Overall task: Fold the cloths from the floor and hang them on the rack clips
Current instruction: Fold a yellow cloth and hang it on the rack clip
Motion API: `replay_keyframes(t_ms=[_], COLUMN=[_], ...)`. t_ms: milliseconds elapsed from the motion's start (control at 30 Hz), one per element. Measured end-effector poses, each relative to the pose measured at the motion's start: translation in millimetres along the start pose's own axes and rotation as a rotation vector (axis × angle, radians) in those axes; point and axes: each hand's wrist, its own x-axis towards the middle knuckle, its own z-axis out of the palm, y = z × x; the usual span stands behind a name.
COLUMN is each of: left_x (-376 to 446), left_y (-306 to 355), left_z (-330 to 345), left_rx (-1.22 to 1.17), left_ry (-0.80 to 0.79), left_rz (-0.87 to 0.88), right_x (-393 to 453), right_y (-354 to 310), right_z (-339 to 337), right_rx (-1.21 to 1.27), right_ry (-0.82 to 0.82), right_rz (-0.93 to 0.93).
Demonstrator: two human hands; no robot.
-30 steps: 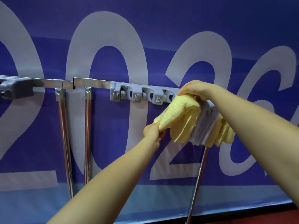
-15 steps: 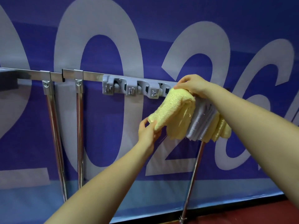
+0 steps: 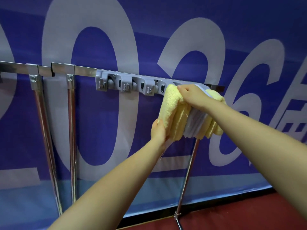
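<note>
A grey clip holder [image 3: 127, 84] runs along a steel rail [image 3: 83, 73] in front of a blue banner. At its right end hang folded cloths: a yellow cloth [image 3: 172, 113] on the left, a grey-white cloth [image 3: 196, 125] in the middle and another yellow cloth [image 3: 216, 97] on the right. My right hand [image 3: 191, 96] lies on top of the left yellow cloth at the holder, fingers curled over its upper fold. My left hand [image 3: 158, 130] grips that cloth's lower left edge from below. The clips under the cloths are hidden.
Three clip slots at the left of the holder carry nothing. Steel rack legs [image 3: 44, 130] stand at the left, and another leg [image 3: 187, 178] drops below the cloths to the red floor [image 3: 249, 213]. The banner [image 3: 99, 39] closes off the space behind.
My left hand has gone from pinching the yellow cloth's raised corner to gripping its lower edge, and the cloth now hangs down straighter. My right hand stays on top at the holder.
</note>
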Motion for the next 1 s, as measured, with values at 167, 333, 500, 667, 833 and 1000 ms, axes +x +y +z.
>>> replay_keyframes(t_ms=[167, 333, 500, 667, 833, 1000], left_x=[-1.2, -9.7, -9.1, -14.5, -34.4, -73.8], left_y=[10.7, 16.1, 36.4, 61.6, 76.9, 83.3], left_z=[-2.3, -9.0, -15.1, -14.3, -15.4, -46.0], left_rx=[0.290, 0.461, 0.738, 0.845, 0.762, 0.472], left_ry=[-0.056, -0.045, 0.061, 0.034, 0.060, 0.054], left_rz=[-0.012, 0.114, 0.237, 0.377, 0.434, 0.408], right_x=[-10.7, -22.1, -37.0, -47.2, -74.6, -129.9], right_y=[-15.5, -20.7, -19.0, -17.1, -24.2, -52.8], right_z=[5.1, 6.2, -0.7, -6.1, -3.3, 32.2], right_rx=[0.146, 0.236, 0.252, 0.299, 0.515, 0.708], right_ry=[-0.009, 0.074, 0.147, 0.216, 0.437, 0.269], right_rz=[0.020, -0.020, 0.007, 0.070, 0.117, 0.224])
